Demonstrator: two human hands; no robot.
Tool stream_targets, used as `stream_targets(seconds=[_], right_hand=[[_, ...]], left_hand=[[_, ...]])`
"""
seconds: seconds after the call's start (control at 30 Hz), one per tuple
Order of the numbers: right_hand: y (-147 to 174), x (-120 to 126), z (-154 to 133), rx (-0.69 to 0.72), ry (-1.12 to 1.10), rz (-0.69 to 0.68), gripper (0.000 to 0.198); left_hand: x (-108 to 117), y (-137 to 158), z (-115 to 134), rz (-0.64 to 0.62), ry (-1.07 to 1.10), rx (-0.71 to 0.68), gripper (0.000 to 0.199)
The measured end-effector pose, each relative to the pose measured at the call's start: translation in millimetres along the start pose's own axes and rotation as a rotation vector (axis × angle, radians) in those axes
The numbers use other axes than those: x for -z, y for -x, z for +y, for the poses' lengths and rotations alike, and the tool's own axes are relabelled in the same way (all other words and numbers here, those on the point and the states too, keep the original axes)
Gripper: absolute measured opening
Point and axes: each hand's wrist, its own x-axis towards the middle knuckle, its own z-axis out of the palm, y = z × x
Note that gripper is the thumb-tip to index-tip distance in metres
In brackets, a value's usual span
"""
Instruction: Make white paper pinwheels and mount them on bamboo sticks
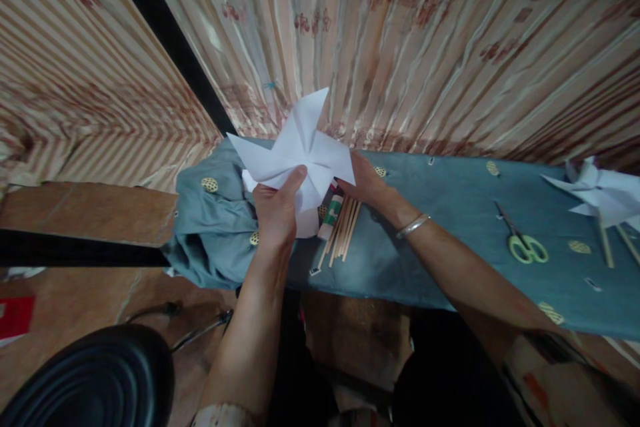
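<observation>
A white paper pinwheel is held up over the cloth-covered table. My left hand pinches it near the centre, thumb on top and the other fingers behind the paper. My right hand is at the pinwheel's right blade, its fingertips partly hidden behind the paper, so I cannot see all of its grip. Just below lie several thin wooden sticks and a green-and-white glue stick. Part of a white piece shows under the pinwheel.
Green-handled scissors lie right of my right arm on the grey-blue cloth. More white pinwheels with sticks lie at the far right. A striped curtain hangs behind the table. A round black stool stands at lower left.
</observation>
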Motion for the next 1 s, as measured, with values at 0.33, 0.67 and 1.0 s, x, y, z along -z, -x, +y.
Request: stream_targets(seconds=[0.33, 0.67, 1.0], right_hand=[[6, 5, 2, -0.055, -0.109, 0.063, 0.029], [16, 3, -5, -0.175, -0.208, 0.261, 0.007], [167, 45, 1, -0.678, -0.453, 0.502, 0.019]], left_hand=[[0, -1, -2, -0.004, -0.003, -0.014, 0.035], [-2, -2, -3, 0.003, -0.029, 0.004, 0.038], [-29, 24, -20, -0.083, -0.089, 0.138, 0.023]])
